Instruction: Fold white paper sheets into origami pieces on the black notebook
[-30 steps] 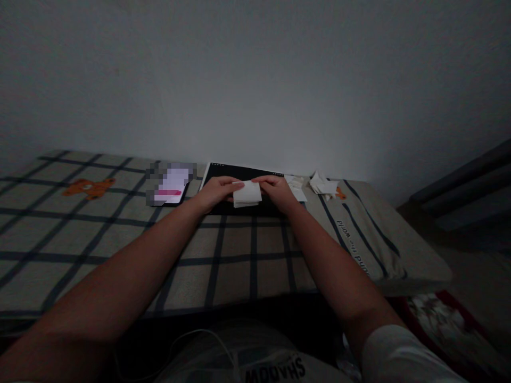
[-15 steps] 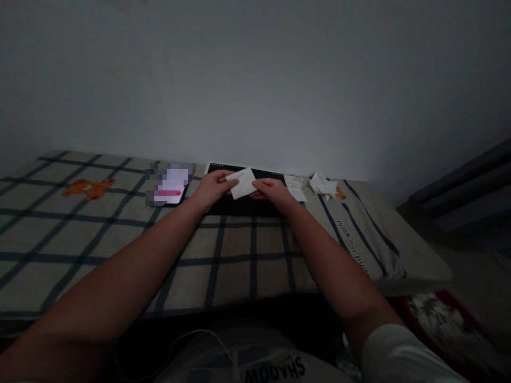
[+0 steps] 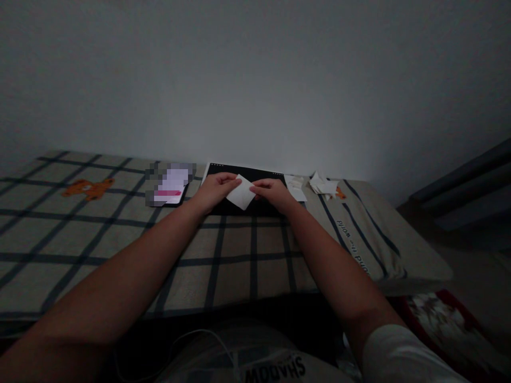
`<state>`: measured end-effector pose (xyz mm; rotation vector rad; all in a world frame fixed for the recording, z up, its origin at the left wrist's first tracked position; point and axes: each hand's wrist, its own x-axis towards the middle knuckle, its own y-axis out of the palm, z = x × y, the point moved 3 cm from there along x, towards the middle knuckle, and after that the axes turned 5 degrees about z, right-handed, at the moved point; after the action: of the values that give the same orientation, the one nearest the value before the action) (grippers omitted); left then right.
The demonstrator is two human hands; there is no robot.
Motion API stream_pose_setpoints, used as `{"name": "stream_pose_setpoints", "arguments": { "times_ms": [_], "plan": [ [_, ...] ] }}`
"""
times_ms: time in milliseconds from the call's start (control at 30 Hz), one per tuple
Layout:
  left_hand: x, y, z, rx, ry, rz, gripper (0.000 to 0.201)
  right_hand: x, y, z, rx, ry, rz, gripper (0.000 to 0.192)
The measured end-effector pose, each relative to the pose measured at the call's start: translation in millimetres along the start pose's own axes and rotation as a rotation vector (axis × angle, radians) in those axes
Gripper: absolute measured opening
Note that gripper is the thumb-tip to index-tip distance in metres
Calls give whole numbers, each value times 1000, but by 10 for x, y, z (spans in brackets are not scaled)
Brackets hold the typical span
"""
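Hovering over a flat black rectangular board (image 3: 255,205), a small white square paper sheet (image 3: 240,192) is pinched at opposite corners by the fingers of the left hand (image 3: 213,190) and right hand (image 3: 271,192). The board lies near the far edge of a checked beige bed cover (image 3: 120,234), against a plain grey wall (image 3: 255,80). Open cover is seen nearer the body; white folded paper scraps (image 3: 322,185) lie just right.

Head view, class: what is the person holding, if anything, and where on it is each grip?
A small white paper, pinched between both hands: left hand at its left corner, right hand at its right corner.
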<state>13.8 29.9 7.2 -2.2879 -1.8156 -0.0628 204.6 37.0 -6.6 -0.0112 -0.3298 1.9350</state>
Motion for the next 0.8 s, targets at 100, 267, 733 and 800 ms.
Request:
{"name": "stream_pose_setpoints", "arguments": {
  "times_ms": [100, 267, 733, 800],
  "plan": [
    [-3, -21, -16, -44, 37, -73, 31, 10, 5, -11, 90, 11, -44, 30],
    [23, -20, 26, -119, 18, -47, 26, 28, -6, -34, 171, 9, -118, 27],
    [38, -29, 104, -41, 27, -60, 30, 7, -8, 27, 57, -45, -146, 30],
    [30, -19, 92, -36, 27, -62, 29, 6, -15, 28, 27, -50, -152, 29]
  ]
}}
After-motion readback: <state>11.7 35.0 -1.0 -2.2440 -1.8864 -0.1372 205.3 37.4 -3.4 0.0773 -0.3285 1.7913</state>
